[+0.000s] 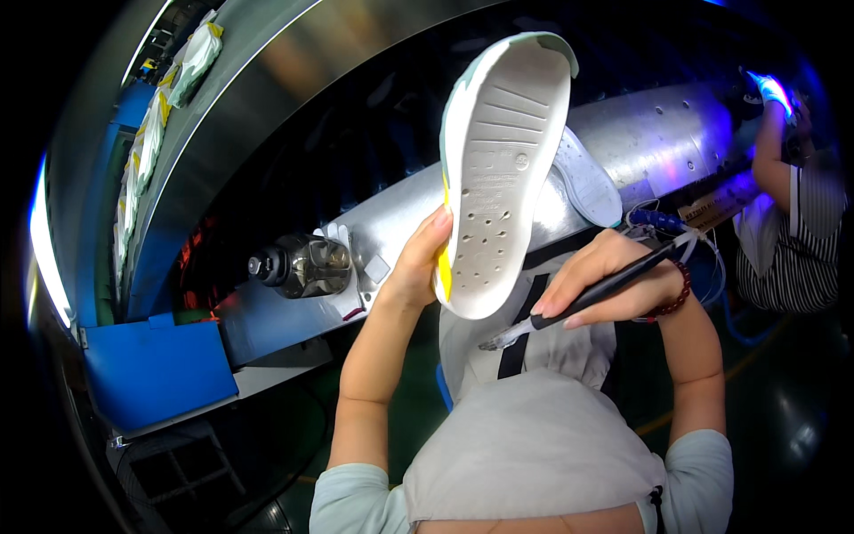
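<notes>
A pale shoe sole (507, 178) with yellow and mint on its side wall stands tilted up in front of me, its hollow inner face with ribs and small holes toward me. My left hand (421, 262) grips its left edge near the lower end. In my right hand (614, 276) is a brush (583, 298) with a black handle, its bristle end pointing down-left below the sole and apart from it. A second pale sole (589, 182) lies on the metal bench (649, 133), partly hidden behind the first.
Left on the bench are a dark clear bottle (311, 265) and a white glove (349, 298). A blue panel (160, 369) stands lower left. Beyond the curved metal guard (258, 89), pale shoe parts (196, 62) line up. At right, a person's gloved hand (772, 92) glows blue; cables (685, 231) hang nearby.
</notes>
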Tool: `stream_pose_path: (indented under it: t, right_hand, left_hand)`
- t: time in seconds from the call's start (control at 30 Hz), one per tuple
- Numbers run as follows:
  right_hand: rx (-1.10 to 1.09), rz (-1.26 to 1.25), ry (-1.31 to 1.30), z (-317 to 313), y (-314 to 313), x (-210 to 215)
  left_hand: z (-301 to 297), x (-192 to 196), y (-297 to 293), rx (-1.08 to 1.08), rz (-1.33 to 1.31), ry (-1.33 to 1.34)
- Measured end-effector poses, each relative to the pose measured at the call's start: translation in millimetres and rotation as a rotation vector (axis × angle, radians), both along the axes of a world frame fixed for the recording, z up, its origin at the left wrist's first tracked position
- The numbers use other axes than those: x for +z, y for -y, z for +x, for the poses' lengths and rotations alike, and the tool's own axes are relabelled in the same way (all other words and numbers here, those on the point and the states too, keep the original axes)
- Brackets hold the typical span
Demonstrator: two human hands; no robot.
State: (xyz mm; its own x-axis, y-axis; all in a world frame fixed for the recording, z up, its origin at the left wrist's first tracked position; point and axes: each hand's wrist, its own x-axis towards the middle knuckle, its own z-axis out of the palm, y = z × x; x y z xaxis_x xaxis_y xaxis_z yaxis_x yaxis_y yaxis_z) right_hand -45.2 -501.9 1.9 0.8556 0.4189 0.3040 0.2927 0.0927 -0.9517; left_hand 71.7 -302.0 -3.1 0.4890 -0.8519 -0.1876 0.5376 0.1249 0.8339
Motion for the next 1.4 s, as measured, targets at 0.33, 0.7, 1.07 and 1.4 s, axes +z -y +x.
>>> stream_pose_path:
  t: [0.33, 0.7, 1.07, 1.4]
  right_hand:
    - [0.087, -0.157, 0.104, 7, 6, 11]
    - [-0.004, -0.353, 0.184, 15, 16, 14]
    - [-0.288, -0.376, 0.339, -1, 15, -14]
    - [-0.48, -0.199, 0.274, -2, -4, 19]
  left_hand:
    - [10, -6, -5, -0.168, 0.102, -0.223]
    - [6, -5, -14, -0.174, 0.248, -0.363]
    - [33, -43, -51, -0.05, 0.052, -0.514]
    - [19, -54, -1, 0.276, -0.395, -0.455]
